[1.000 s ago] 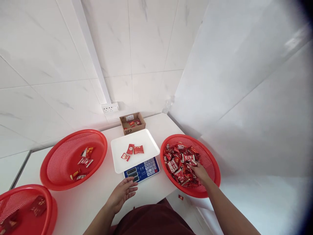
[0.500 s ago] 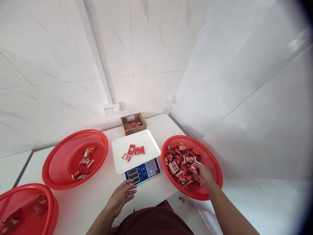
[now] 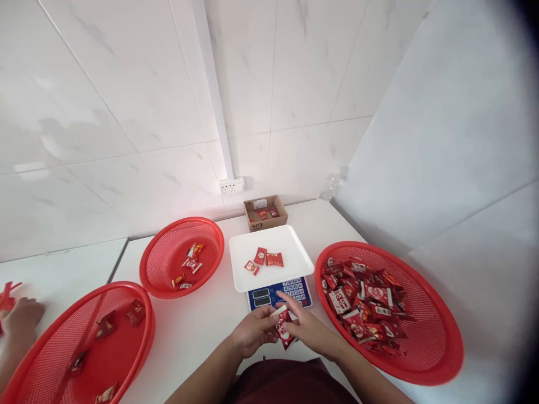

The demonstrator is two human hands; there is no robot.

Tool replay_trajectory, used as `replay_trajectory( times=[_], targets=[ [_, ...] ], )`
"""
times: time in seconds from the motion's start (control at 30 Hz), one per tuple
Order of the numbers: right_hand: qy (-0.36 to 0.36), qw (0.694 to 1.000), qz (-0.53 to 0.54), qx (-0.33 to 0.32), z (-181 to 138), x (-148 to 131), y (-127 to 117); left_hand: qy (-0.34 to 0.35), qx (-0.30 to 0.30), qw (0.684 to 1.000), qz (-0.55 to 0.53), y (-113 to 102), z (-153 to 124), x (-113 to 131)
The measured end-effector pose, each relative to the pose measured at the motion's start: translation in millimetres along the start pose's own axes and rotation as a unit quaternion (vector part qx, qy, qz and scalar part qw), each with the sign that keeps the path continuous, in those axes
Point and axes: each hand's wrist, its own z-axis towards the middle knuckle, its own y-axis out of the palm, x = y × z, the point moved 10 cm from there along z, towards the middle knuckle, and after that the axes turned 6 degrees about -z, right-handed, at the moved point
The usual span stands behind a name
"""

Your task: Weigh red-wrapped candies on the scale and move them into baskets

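Note:
My left hand (image 3: 255, 335) and my right hand (image 3: 307, 331) meet just in front of the blue scale keypad (image 3: 280, 293), both pinching one red candy packet (image 3: 284, 331) between them. The scale's white tray (image 3: 272, 255) carries three red packets (image 3: 264, 259). To the right lies a red basket (image 3: 425, 348) heaped with several red candy packets (image 3: 362, 300).
A red basket (image 3: 162, 269) holding a few packets sits left of the scale. Another red basket (image 3: 80, 342) with several packets is at the near left. A small cardboard box (image 3: 265, 212) stands against the tiled wall. Another person's hand (image 3: 21, 320) is at the far left.
My right hand left the right basket with a packet and came to the middle; my left hand closed on the same packet. The camera turned left, revealing another person's hand.

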Motion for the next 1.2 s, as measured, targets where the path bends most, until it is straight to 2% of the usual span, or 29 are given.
replay_trajectory(
  times=[0.1,0.23,0.33,0.4,0.47,0.57,0.63,0.67,0.73,0.83,0.9,0.97,1.1,1.2],
  targets=[
    [0.018,1.000,0.016,0.014,4.2,12.2,-4.8,0.029,0.049,0.998,-0.023,-13.0,6.7,6.9],
    [0.061,0.989,0.074,0.111,4.0,37.0,-41.1,0.094,0.158,0.975,-0.121,-42.0,15.6,32.6],
    [0.082,0.978,0.098,0.164,-1.5,57.2,-62.6,0.098,0.207,0.964,-0.136,-55.6,18.3,43.0],
    [0.081,0.977,0.063,0.188,-6.5,67.7,-74.1,0.090,0.231,0.966,-0.067,-62.2,17.0,47.0],
    [0.061,0.973,-0.009,0.223,-13.5,73.6,-88.4,0.115,0.256,0.958,0.061,-67.7,13.2,59.1],
    [0.000,0.941,-0.152,0.303,-29.2,72.6,-113.5,0.196,0.263,0.898,0.294,-62.5,10.6,89.9],
    [-0.027,0.911,-0.232,0.341,-38.2,74.6,-125.3,0.214,0.237,0.863,0.392,-54.6,18.8,101.5],
    [-0.028,0.901,-0.258,0.349,-40.5,78.8,-129.6,0.210,0.223,0.857,0.414,-52.8,25.3,104.2],
    [-0.013,0.895,-0.278,0.349,-41.3,93.0,-136.8,0.194,0.210,0.860,0.423,-52.9,38.1,108.5],
    [0.030,0.903,-0.248,0.350,-40.7,117.6,-149.6,0.189,0.215,0.864,0.414,-52.5,49.6,116.3],
    [0.060,0.903,-0.231,0.357,-42.2,129.6,-161.0,0.189,0.216,0.868,0.406,-48.5,50.6,117.4],
    [0.095,0.893,-0.259,0.356,-43.8,137.0,-174.2,0.187,0.205,0.876,0.396,-42.2,46.6,112.5],
    [0.173,0.849,-0.363,0.342,-44.6,150.2,-205.9,0.130,0.160,0.923,0.324,-39.5,31.3,78.2],
    [0.210,0.837,-0.371,0.344,-41.9,163.4,-227.5,0.076,0.152,0.938,0.301,-50.2,15.2,47.6]
  ],
)
